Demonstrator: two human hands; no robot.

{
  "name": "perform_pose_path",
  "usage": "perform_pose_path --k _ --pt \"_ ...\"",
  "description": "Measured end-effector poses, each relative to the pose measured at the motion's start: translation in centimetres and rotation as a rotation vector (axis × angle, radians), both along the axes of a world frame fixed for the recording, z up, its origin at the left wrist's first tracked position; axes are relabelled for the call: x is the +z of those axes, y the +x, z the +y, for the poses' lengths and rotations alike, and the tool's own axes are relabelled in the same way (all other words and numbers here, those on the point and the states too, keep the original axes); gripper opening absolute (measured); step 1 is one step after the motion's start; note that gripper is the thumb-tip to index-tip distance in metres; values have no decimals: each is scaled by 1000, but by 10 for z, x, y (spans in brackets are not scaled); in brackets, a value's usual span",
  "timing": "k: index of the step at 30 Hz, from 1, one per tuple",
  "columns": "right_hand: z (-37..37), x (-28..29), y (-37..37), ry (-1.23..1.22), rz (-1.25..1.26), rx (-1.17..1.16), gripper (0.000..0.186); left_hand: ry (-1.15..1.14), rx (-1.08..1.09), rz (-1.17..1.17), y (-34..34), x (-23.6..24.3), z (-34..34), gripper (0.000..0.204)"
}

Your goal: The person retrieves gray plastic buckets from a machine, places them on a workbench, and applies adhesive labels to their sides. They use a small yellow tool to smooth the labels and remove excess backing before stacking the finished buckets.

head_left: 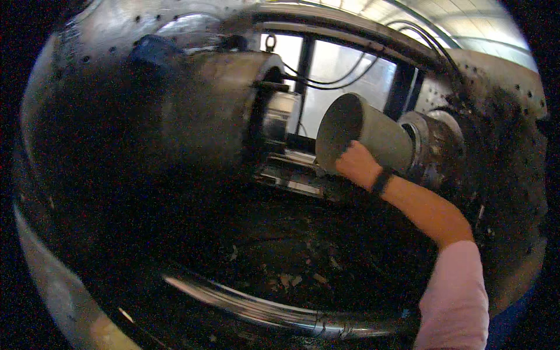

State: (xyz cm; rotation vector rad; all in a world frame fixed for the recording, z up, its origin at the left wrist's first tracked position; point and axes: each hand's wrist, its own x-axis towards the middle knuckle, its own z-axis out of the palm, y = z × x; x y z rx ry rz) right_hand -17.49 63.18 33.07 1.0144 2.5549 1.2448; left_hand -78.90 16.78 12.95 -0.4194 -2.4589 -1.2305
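Observation:
A grey-green hollow cylinder (382, 131), shaped like a wide sleeve, lies on its side with its open mouth facing left. Its right end meets a round metal flange (434, 140) on the machine. My right hand (359, 165), with a dark band on the wrist, reaches up from the lower right. Its fingers are curled closed over the near edge of the cylinder's mouth; the fingertips are partly hidden. Across the gap on the left stands a large round metal housing (216, 111) with a smaller metal core (281, 116) protruding toward the cylinder. My left hand is out of the picture.
A shiny metal bar (251, 306) crosses low in front, and another bar (344, 29) runs overhead. Black hoses (332, 84) hang behind the gap. Pale scraps (286, 280) litter the dark machine bed. Drilled metal plates (501, 87) flank the space.

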Motion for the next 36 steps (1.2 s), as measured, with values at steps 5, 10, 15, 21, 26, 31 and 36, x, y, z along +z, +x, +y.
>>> perform_pose_path --k 5,10,15,21,26,31,36 --pt "-114 -14 2 -47 391 169 13 -24 -14 13 -42 -5 -14 26" --pt "-230 -101 -39 -263 1097 369 22 -111 -37 117 -108 -66 -73 29" --pt "-375 -153 -73 -500 1363 184 23 -564 -74 675 -145 -117 -148 31" --pt "-531 -164 5 -595 1554 9 22 -12 -360 138 -6 -61 -106 32" --pt "-627 -212 77 -459 1513 -80 18 869 -642 -632 167 -28 -65 24" --pt "-699 -218 92 -368 1637 -570 21 645 -687 -561 254 -12 -47 35" --pt "-698 -241 88 -73 2324 -784 32 553 -1111 -670 281 21 0 18"
